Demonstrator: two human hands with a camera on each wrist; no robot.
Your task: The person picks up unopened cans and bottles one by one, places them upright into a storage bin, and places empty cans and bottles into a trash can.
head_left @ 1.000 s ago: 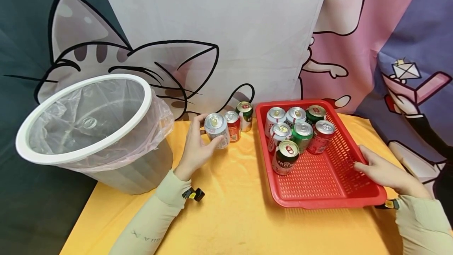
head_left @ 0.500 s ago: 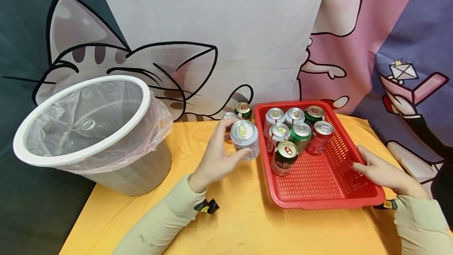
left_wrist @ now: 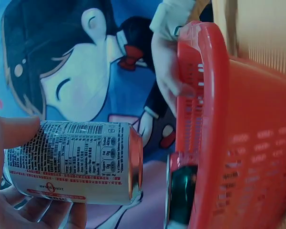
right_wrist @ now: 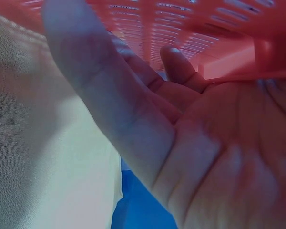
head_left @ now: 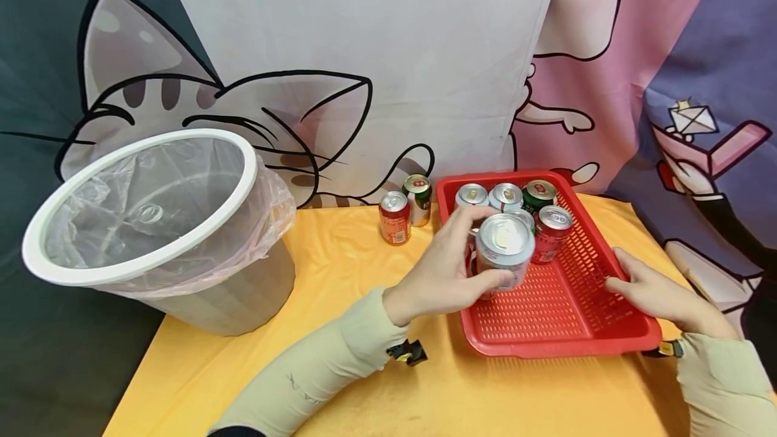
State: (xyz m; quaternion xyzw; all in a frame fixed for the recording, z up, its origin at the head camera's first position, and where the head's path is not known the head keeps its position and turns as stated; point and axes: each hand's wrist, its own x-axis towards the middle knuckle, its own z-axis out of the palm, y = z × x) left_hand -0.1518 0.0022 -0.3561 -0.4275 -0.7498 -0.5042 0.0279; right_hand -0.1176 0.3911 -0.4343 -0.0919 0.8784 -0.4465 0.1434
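Observation:
My left hand (head_left: pixel 446 272) holds a silver-white drink can (head_left: pixel 505 241) by its sides, over the left part of a red plastic basket (head_left: pixel 561 348). In the left wrist view the can (left_wrist: pixel 76 152) shows a nutrition label and the words "zero sugar", with the thumb on one side and fingers on the other. My right hand (head_left: pixel 658 295) grips the basket's right side, thumb over the rim; in the right wrist view its fingers reach beneath. Several cans stand upright in the basket's back left, among them a red can (head_left: pixel 552 231); the held can hides some of them.
On the yellow tablecloth (head_left: pixel 364 396), left of the basket, stand an orange-red can (head_left: pixel 396 221) and a green-and-gold can (head_left: pixel 419 201). A grey bin (head_left: pixel 243 302) with a clear liner and white rim is at the left. A cartoon-printed cloth (head_left: pixel 394 32) hangs behind.
My left hand has carried the silver-white can rightward from beside the orange-red can to over the basket. The right hand and basket have stayed put.

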